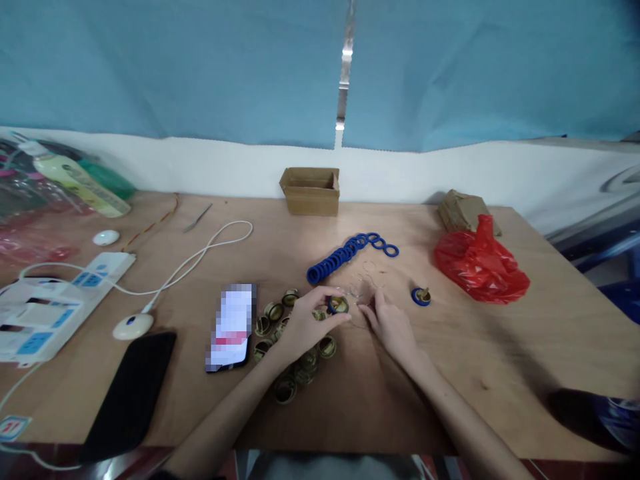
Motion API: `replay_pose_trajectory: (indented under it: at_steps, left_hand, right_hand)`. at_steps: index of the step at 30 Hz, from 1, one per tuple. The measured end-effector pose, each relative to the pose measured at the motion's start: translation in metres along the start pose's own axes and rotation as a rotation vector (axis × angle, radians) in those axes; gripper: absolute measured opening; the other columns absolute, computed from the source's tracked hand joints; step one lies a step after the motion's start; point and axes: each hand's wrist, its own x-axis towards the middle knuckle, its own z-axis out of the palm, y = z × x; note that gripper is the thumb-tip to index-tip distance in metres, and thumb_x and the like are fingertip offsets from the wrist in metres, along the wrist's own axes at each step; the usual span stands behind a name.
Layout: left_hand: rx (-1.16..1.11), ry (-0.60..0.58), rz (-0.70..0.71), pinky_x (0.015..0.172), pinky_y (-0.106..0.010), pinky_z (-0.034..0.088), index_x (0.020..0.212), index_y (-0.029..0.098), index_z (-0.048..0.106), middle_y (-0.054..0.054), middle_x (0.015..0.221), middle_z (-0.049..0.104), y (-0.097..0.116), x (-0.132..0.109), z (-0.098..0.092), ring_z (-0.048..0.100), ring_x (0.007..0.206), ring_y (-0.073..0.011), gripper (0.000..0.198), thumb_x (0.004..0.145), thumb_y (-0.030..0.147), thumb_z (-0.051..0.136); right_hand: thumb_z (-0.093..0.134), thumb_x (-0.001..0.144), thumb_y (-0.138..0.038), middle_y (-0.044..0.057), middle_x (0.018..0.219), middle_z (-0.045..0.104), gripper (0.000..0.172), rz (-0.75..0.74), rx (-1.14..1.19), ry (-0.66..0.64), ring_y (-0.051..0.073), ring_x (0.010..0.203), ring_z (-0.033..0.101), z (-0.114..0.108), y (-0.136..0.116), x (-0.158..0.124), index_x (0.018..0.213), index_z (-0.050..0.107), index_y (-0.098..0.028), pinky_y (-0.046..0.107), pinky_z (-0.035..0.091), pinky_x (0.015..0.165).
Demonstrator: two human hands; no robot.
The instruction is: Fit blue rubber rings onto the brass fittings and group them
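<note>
My left hand [313,320] is closed around a round brass-coloured fitting with a blue ring [339,305] about its rim. Just to the right, my right hand [393,327] has its fingertips pinched low over the table; what they hold is too small to make out. Several thin wire rings [369,267] lie at and beyond those fingertips. Beneath and around my left forearm are several loose brass-coloured fittings [274,311], partly hidden by it. A row of overlapping blue rings [345,253] lies beyond my hands. Another fitting with a blue ring [421,297] sits to the right.
A small open cardboard box [313,203] stands at the back, by the wall. On the right are a red plastic bag [480,267], a brown paper package [465,212] and a dark object [595,417]. Leftward lie a lit phone [233,327], a black phone [133,393], a power strip [65,307] and white cable.
</note>
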Motion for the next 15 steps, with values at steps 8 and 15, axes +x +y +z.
replay_pose_trajectory:
  at_steps: [8, 15]
  left_hand:
    - [0.019, 0.003, 0.002, 0.093, -0.036, 0.057, 0.104, 0.022, 0.071, -0.005, 0.111, 0.076, 0.002, 0.0, -0.001, 0.072, 0.102, -0.0214, 0.029, 0.077, 0.022, 0.082]
    - [0.023, 0.008, 0.013, 0.091, -0.035, 0.057, 0.104, 0.023, 0.071, -0.004, 0.108, 0.076, 0.0, 0.0, 0.0, 0.072, 0.099, -0.021, 0.03, 0.077, 0.022, 0.083]
  right_hand:
    - [0.052, 0.104, -0.033, 0.016, 0.098, 0.074, 0.019, 0.098, -0.005, -0.106, 0.03, 0.087, 0.075, -0.007, -0.009, -0.001, 0.108, 0.051, -0.014, 0.031, 0.042, 0.063]
    - [0.05, 0.105, -0.03, 0.017, 0.1, 0.074, 0.019, 0.106, -0.02, -0.163, 0.03, 0.088, 0.075, -0.013, -0.012, -0.002, 0.11, 0.051, -0.012, 0.031, 0.04, 0.063]
